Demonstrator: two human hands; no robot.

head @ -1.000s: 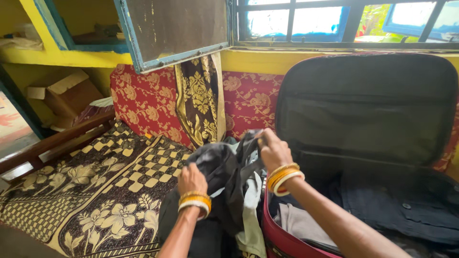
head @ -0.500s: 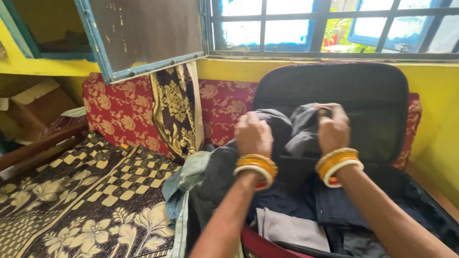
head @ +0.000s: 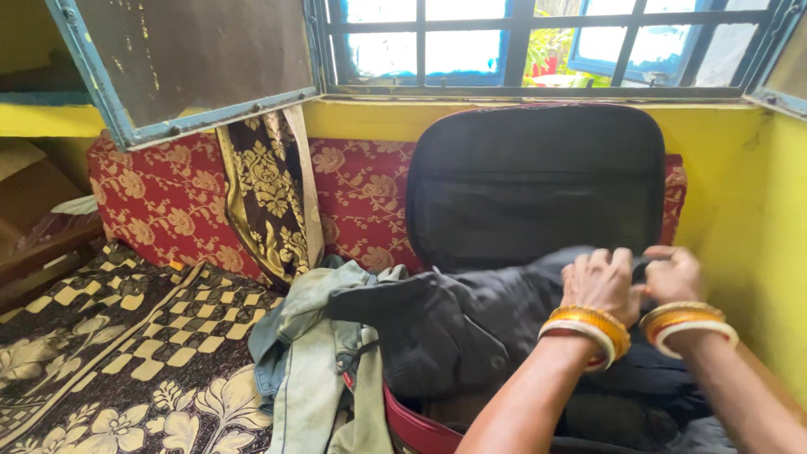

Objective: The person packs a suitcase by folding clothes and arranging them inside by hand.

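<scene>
An open maroon suitcase (head: 412, 429) lies on the bed, its black lid (head: 538, 181) leaning upright against the wall. A dark grey garment (head: 454, 324) is spread across the suitcase's left and middle. My left hand (head: 598, 284) and my right hand (head: 672, 273) both grip the garment's far right edge, close together over the suitcase's right side. Both wrists carry orange and white bangles. More dark clothes lie under the garment inside the case.
A pale green garment (head: 324, 353) hangs over the suitcase's left edge onto the black and cream patterned bedspread (head: 126, 361). Red floral cushions (head: 168, 202) line the yellow wall. An open blue-framed shutter (head: 193, 63) juts out above them, beside a barred window (head: 521, 42).
Both hands have carried the dark garment from the bed at left, up over the suitcase, then down to its right side. The garment now lies spread over the clothes.
</scene>
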